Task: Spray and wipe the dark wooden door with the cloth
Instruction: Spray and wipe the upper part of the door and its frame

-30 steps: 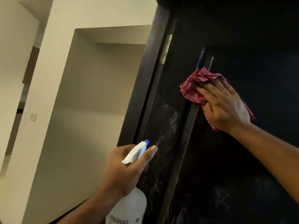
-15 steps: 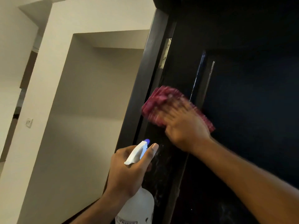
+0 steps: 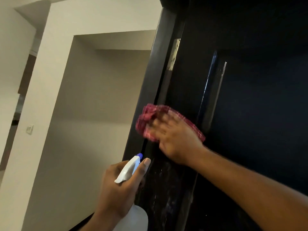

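Observation:
The dark wooden door fills the right half of the view. My right hand presses a red checked cloth flat against the door's left edge, near the frame; both are motion-blurred. Below it, my left hand grips a white spray bottle with a blue nozzle, thumb over the top of the head, pointed up at the door. Whitish spray streaks show on the door's edge strip below the cloth.
A dark door frame runs along the door's left side, with a metal hinge above the cloth. A beige wall with a recessed niche lies to the left, and a light switch sits on the wall.
My right hand has swept the cloth left and down, from the door's panel moulding to the edge by the frame. The left hand with the bottle has stayed put.

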